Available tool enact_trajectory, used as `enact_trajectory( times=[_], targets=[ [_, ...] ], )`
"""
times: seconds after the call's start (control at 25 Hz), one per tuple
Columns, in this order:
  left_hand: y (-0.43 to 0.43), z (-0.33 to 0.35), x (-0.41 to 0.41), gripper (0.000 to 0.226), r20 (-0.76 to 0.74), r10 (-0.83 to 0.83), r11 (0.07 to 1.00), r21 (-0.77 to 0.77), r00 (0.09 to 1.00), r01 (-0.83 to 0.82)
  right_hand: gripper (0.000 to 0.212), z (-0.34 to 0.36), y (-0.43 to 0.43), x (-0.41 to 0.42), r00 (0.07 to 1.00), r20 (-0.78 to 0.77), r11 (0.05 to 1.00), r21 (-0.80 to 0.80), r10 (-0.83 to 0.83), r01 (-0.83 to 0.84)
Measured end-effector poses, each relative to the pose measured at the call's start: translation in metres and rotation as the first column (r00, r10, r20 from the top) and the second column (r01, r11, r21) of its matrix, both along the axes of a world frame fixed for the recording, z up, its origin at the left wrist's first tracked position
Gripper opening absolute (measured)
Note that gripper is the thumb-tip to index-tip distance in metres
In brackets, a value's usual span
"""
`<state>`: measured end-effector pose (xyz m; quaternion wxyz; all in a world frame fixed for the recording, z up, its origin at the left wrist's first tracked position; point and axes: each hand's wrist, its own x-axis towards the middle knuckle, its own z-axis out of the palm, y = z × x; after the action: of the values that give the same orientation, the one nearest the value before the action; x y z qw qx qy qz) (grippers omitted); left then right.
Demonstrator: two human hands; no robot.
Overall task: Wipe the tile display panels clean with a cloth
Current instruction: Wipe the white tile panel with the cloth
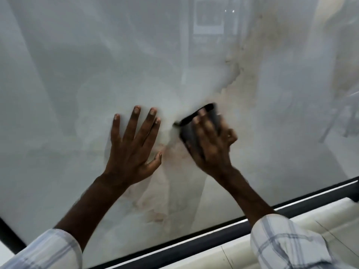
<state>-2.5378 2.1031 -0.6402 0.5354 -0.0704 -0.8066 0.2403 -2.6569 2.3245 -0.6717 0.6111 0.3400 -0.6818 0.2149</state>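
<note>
I'm looking down at one big glossy tile panel [97, 65], pale marble with brownish veins, which fills nearly the whole view inside a dark frame [213, 236] along its lower edge. I judge the wiping to be under way, not finished: the surface looks hazy and streaked across most of its width, though I can't separate dust or smears from the reflections of the room in the gloss, nor from the printed veining. I see only this one panel, so how many others are done or left is beyond me.

My left hand [132, 144] lies flat and spread on the tile, fingers straight, gripping nothing, seemingly as a brace. My right hand [209, 140] is just beside it, pressing a dark cloth [196, 123] against the panel near its middle, fingers laid over it and partly curled around it. That hand is blurred, so the exact grip is hard to read. Both checked sleeves [287, 243] are cut off at the bottom edge.
</note>
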Motion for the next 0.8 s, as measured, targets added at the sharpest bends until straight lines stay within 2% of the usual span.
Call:
enact_trajectory(
  times=[0.04,0.08,0.12,0.16,0.2,0.24,0.28,0.32,0.36,0.4,0.48,0.56,0.6,0.64,0.68,0.72,0.76,0.8],
  targets=[
    [-0.001,0.0,0.0,0.08,0.006,0.001,1.0,0.003,1.0,-0.001,0.057,-0.008,0.004,0.005,0.996,-0.079,0.984,0.173,0.043,-0.029],
    [-0.002,-0.001,0.0,0.08,0.015,0.001,1.0,0.005,1.0,-0.001,0.056,-0.008,0.014,0.005,0.99,-0.131,0.968,0.248,0.06,-0.026],
    [-0.003,-0.001,0.0,0.08,0.019,0.009,1.0,0.001,1.0,-0.01,0.057,-0.002,0.025,-0.003,0.987,-0.146,0.974,0.225,0.061,-0.027],
    [-0.003,-0.001,0.0,0.08,0.022,0.019,1.0,-0.003,1.0,-0.019,0.058,0.006,0.038,-0.015,0.995,-0.093,0.993,0.116,0.037,-0.026],
    [-0.003,-0.001,0.0,0.081,0.028,0.023,1.0,-0.005,0.999,-0.023,0.06,0.016,0.05,-0.03,1.0,0.024,0.997,-0.078,0.015,-0.013],
    [-0.003,-0.001,0.001,0.082,0.034,0.024,1.0,-0.003,0.999,-0.024,0.065,0.028,0.061,-0.04,0.981,0.191,0.95,-0.31,0.034,0.028],
    [-0.003,-0.001,0.001,0.082,0.036,0.024,1.0,0.001,0.999,-0.024,0.07,0.035,0.063,-0.043,0.937,0.337,0.856,-0.506,0.09,0.1],
    [-0.004,-0.002,0.0,0.082,0.031,0.026,1.0,-0.001,0.999,-0.026,0.073,0.034,0.055,-0.039,0.891,0.433,0.766,-0.617,0.138,0.181],
    [-0.004,-0.002,-0.001,0.082,0.029,0.028,1.0,-0.005,0.999,-0.028,0.073,0.02,0.039,-0.031,0.872,0.469,0.746,-0.629,0.139,0.219],
    [-0.005,-0.002,-0.001,0.082,0.031,0.029,1.0,-0.011,0.999,-0.029,0.069,-0.003,0.02,-0.017,0.886,0.451,0.802,-0.566,0.109,0.189],
    [-0.005,-0.001,-0.001,0.083,0.041,0.037,0.999,-0.018,0.998,-0.036,0.057,-0.059,-0.015,0.021,0.95,0.303,0.965,-0.264,0.081,0.002],
    [-0.005,-0.001,0.0,0.083,0.054,0.036,0.999,-0.016,0.998,-0.035,0.045,-0.088,-0.017,0.04,0.978,0.172,0.993,-0.004,0.115,-0.116],
    [-0.005,-0.002,0.001,0.082,0.059,0.036,0.999,-0.015,0.998,-0.035,0.045,-0.084,-0.006,0.033,0.982,0.133,0.99,0.021,0.135,-0.139],
    [-0.005,-0.003,0.001,0.082,0.06,0.035,0.999,-0.014,0.998,-0.034,0.048,-0.073,0.006,0.019,0.983,0.13,0.991,-0.046,0.13,-0.125],
    [-0.005,-0.001,0.002,0.081,0.06,0.031,0.999,-0.013,0.998,-0.03,0.055,-0.06,0.019,0.0,0.973,0.189,0.972,-0.216,0.129,-0.087],
    [-0.005,0.0,0.003,0.081,0.064,0.025,1.0,-0.01,0.998,-0.024,0.063,-0.045,0.033,-0.022,0.95,0.277,0.894,-0.449,0.145,-0.006],
    [-0.005,0.001,0.003,0.081,0.068,0.02,1.0,-0.007,0.998,-0.019,0.068,-0.032,0.047,-0.038,0.916,0.347,0.749,-0.657,0.202,0.084],
    [-0.006,0.0,0.003,0.081,0.071,0.016,1.0,-0.005,0.997,-0.016,0.069,-0.028,0.051,-0.044,0.895,0.363,0.612,-0.778,0.259,0.138]
  ],
)
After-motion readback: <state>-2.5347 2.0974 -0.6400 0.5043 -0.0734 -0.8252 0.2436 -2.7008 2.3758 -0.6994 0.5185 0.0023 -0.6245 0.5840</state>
